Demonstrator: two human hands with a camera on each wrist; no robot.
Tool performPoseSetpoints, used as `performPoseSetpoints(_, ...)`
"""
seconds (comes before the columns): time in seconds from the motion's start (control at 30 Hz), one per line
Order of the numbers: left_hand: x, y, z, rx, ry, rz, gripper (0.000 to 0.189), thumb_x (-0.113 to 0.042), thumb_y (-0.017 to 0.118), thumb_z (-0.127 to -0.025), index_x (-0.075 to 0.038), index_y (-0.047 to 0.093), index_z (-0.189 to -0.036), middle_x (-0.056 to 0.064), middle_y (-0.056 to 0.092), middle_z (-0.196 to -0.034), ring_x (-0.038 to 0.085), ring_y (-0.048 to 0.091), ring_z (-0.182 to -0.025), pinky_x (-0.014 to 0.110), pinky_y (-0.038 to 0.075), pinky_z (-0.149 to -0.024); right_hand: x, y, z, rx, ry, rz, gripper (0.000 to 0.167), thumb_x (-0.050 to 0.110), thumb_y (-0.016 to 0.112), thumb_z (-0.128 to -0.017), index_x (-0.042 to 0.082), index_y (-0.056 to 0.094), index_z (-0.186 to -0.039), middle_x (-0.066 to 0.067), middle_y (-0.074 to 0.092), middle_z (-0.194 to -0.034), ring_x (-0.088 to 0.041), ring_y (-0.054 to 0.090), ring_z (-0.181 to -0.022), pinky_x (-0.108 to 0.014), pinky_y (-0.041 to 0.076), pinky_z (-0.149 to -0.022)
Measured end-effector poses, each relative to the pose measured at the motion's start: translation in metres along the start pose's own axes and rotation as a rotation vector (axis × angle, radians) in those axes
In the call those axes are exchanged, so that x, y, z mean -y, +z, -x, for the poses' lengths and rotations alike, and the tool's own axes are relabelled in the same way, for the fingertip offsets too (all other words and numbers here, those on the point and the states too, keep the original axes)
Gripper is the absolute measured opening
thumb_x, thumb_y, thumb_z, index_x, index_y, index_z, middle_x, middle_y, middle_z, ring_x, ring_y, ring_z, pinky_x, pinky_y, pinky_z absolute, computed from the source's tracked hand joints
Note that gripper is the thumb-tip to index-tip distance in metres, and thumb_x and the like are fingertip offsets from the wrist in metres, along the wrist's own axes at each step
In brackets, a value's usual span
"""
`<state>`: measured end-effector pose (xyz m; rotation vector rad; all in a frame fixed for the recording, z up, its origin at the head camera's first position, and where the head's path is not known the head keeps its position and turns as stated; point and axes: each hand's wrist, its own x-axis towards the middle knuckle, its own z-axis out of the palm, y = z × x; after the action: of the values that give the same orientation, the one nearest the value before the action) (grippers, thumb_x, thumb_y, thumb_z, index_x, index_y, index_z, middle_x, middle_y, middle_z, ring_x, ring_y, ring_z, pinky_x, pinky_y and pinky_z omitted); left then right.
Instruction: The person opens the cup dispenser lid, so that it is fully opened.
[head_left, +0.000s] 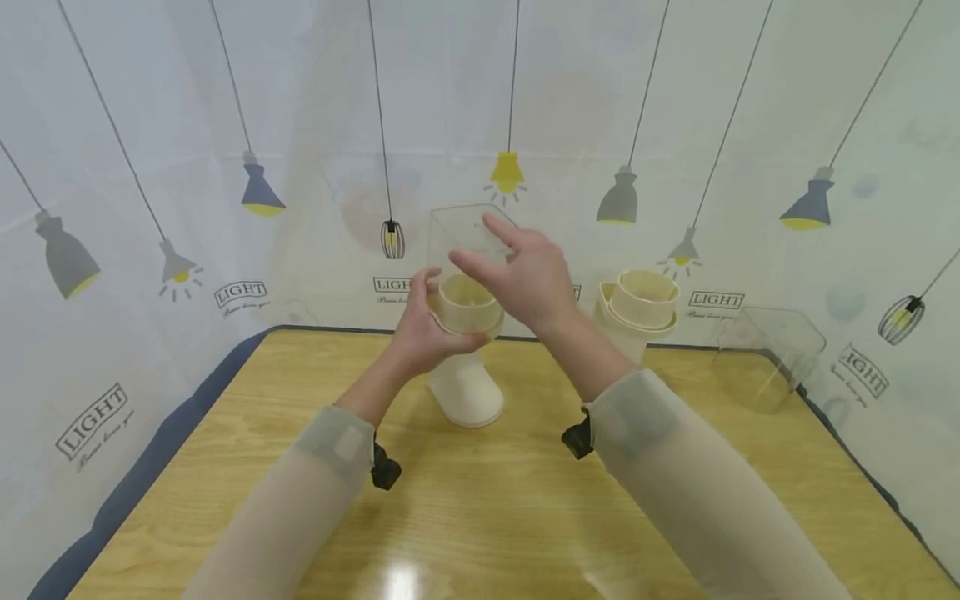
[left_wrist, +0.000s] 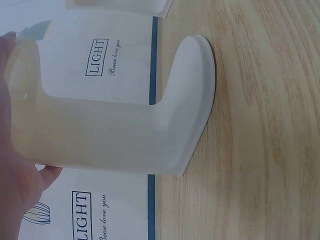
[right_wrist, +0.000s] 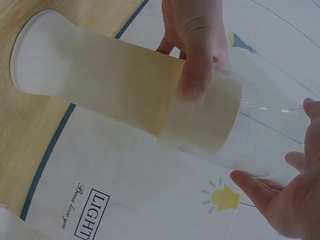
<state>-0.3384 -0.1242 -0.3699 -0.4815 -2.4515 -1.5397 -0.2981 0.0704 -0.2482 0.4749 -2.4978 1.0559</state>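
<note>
A cream boot-shaped stand [head_left: 467, 392] rises from the wooden table, with a round collar [head_left: 471, 315] at its top. My left hand [head_left: 431, 329] grips this collar from the left, its thumb along the near side. In the right wrist view, the left thumb presses on the collar [right_wrist: 227, 115]. Over the stand is a clear plastic container [right_wrist: 270, 135], its open end pointing up and its lower part overlapping the collar. My right hand [head_left: 532, 279] holds the container's side between thumb and fingers. The left wrist view shows the stand's flared foot [left_wrist: 192, 95] on the table.
A second cream stand [head_left: 637, 312] with a round collar stands at the back right of the table [head_left: 465, 517]. Farther right sits another clear container [head_left: 768, 358]. A white cloth backdrop [head_left: 315, 242] printed with lamps hangs behind the table.
</note>
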Motion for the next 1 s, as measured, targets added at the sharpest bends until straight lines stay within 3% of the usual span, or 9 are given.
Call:
performPoseSetpoints(0.17, 0.001, 0.000, 0.000, 0.000, 0.000, 0.002, 0.134, -0.044, 0.103, -0.072, -0.025, 0.014, -0.170, 0.020, 0.039, -0.164, 0.035, 0.058, -0.134, 0.055, 0.053, -0.115, 0.002, 0.000, 0.001, -0.012, -0.052, 0.036, 0.080, 0.061, 0.077, -0.096, 0.021, 0.057, -0.162, -0.018, 0.062, -0.158, -0.036, 0.072, -0.121, -0.053, 0.060, -0.103)
performPoseSetpoints(0.33, 0.001, 0.000, -0.002, 0.017, 0.009, 0.024, 0.135, -0.041, 0.104, -0.073, -0.024, 0.014, -0.172, 0.020, 0.040, -0.163, 0.036, 0.057, -0.137, 0.057, 0.050, -0.118, -0.001, -0.004, -0.001, -0.032, 0.039, -0.025, 0.077, 0.062, 0.077, -0.097, 0.026, 0.057, -0.162, -0.008, 0.061, -0.162, -0.031, 0.077, -0.119, -0.049, 0.062, -0.098)
performPoseSetpoints(0.43, 0.001, 0.000, -0.002, 0.020, 0.007, 0.029, 0.136, -0.040, 0.104, -0.073, -0.026, 0.013, -0.173, 0.020, 0.040, -0.163, 0.036, 0.057, -0.138, 0.057, 0.051, -0.118, -0.003, -0.005, 0.002, -0.038, 0.070, -0.059, 0.078, 0.064, 0.076, -0.095, 0.029, 0.056, -0.162, -0.011, 0.059, -0.163, -0.032, 0.076, -0.123, -0.049, 0.064, -0.096)
performPoseSetpoints(0.8, 0.002, -0.005, 0.001, 0.040, 0.009, 0.010, 0.140, -0.041, 0.104, -0.073, -0.028, 0.008, -0.174, 0.022, 0.043, -0.161, 0.038, 0.057, -0.137, 0.058, 0.052, -0.117, -0.005, 0.001, 0.006, -0.122, 0.014, -0.056, 0.077, 0.062, 0.080, -0.092, 0.025, 0.062, -0.157, -0.021, 0.064, -0.154, -0.033, 0.076, -0.117, -0.051, 0.063, -0.095)
performPoseSetpoints(1.0, 0.000, -0.009, 0.002, 0.057, -0.009, 0.023, 0.142, -0.040, 0.103, -0.074, -0.028, 0.003, -0.174, 0.023, 0.037, -0.170, 0.040, 0.050, -0.149, 0.061, 0.040, -0.127, -0.003, -0.011, 0.006, -0.190, 0.013, -0.173, 0.074, 0.057, 0.086, -0.090, 0.025, 0.066, -0.154, -0.017, 0.064, -0.153, -0.034, 0.076, -0.119, -0.049, 0.065, -0.096)
